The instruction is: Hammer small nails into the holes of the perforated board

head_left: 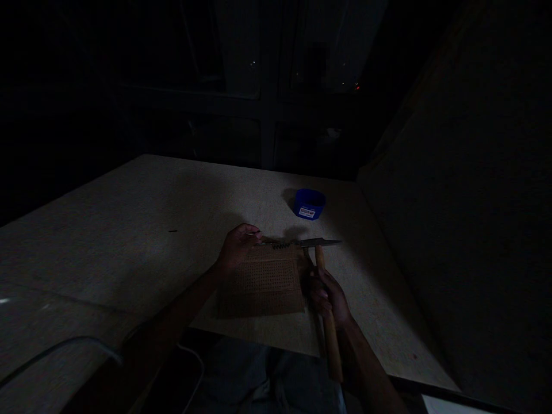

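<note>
The light is dim. My left hand is closed in a pinch at the far left corner of a brown perforated board. Between its fingertips is a thin, dark, nail-like piece. A row of small dark teeth or coils runs along the board's far edge; their kind is unclear. My right hand is wrapped round the wooden handle of a hammer. The hammer's narrow metal head lies over the board's far right corner. A dark, slim shape beside the handle is too dim to name.
Beyond the board stands a blue plastic container with a white label. A small dark sliver lies on the pale table to the left. A cable crosses the near left. A wall or panel rises on the right.
</note>
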`<move>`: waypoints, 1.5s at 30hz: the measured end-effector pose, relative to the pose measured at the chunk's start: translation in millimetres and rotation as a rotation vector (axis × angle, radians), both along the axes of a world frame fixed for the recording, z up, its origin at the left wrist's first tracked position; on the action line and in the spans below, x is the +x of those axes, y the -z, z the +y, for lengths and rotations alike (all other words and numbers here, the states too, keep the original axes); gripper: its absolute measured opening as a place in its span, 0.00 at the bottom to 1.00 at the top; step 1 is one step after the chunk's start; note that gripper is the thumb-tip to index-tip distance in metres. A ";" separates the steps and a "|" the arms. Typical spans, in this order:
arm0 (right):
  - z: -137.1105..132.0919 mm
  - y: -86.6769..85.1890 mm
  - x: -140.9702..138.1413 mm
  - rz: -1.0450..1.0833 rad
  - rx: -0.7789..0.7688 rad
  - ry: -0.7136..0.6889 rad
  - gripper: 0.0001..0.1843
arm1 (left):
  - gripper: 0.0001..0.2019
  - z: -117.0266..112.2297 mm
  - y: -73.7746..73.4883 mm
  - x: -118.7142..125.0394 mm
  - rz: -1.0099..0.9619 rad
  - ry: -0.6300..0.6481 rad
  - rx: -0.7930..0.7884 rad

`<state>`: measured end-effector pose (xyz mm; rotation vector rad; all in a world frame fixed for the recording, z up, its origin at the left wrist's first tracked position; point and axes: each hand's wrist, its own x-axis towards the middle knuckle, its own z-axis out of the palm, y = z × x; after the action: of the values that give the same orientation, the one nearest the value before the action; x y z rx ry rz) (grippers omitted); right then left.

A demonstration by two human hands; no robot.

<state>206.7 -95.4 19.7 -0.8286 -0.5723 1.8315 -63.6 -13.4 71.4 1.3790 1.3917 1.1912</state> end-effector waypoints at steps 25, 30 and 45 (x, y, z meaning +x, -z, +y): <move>0.1 -7.3 -5.3 -0.026 -0.065 -0.022 0.21 | 0.12 3.8 39.1 12.3 0.375 0.218 0.176; 0.9 -13.3 -6.0 -0.022 -0.048 -0.036 0.21 | 0.12 4.8 41.6 11.1 0.400 0.218 0.184; 1.2 -12.9 -4.3 -0.052 -0.051 -0.047 0.19 | 0.11 0.9 41.1 10.7 0.457 0.200 0.163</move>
<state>202.4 -94.2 32.6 -0.9057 -0.5849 1.8784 -52.9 -12.5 30.3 1.9462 1.4376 0.9060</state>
